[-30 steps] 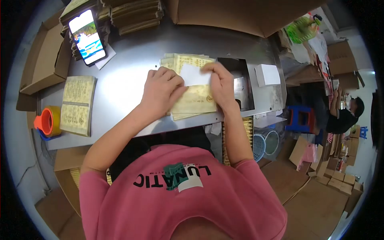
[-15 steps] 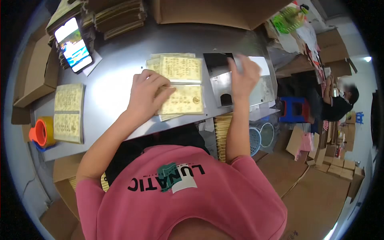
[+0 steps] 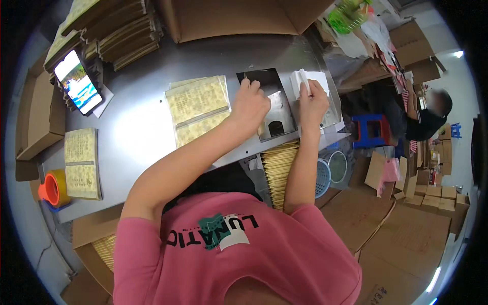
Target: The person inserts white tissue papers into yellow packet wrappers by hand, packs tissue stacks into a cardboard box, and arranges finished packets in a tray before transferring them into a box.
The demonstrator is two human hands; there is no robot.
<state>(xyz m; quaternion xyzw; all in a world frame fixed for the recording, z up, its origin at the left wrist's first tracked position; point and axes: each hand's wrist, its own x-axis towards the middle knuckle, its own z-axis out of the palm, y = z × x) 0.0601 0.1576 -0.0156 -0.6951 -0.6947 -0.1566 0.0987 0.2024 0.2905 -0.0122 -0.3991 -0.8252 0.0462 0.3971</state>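
My left hand (image 3: 251,107) is over the left edge of a dark, shiny plate (image 3: 277,96), fingers pinched together. What they hold, if anything, is hidden. To the right, my right hand (image 3: 313,104) grips the raised edge of a thin white sheet (image 3: 303,77). Below it lies a white paper stack (image 3: 320,79). Left of the plate, several yellow patterned printed sheets with a grey band across the middle (image 3: 195,104) lie in a slightly fanned pile, partly covered by my left forearm.
A similar yellow stack (image 3: 81,157) lies at the table's left, beside a tape roll with an orange core (image 3: 53,188). A phone (image 3: 79,84) leans against stacked cardboard. An open carton (image 3: 234,23) stands at the back. Another person (image 3: 424,114) works at the far right.
My left hand has left the yellow sheets and moved right to the dark plate. My right hand has closed on a white sheet and raised its edge. The view has shifted slightly.
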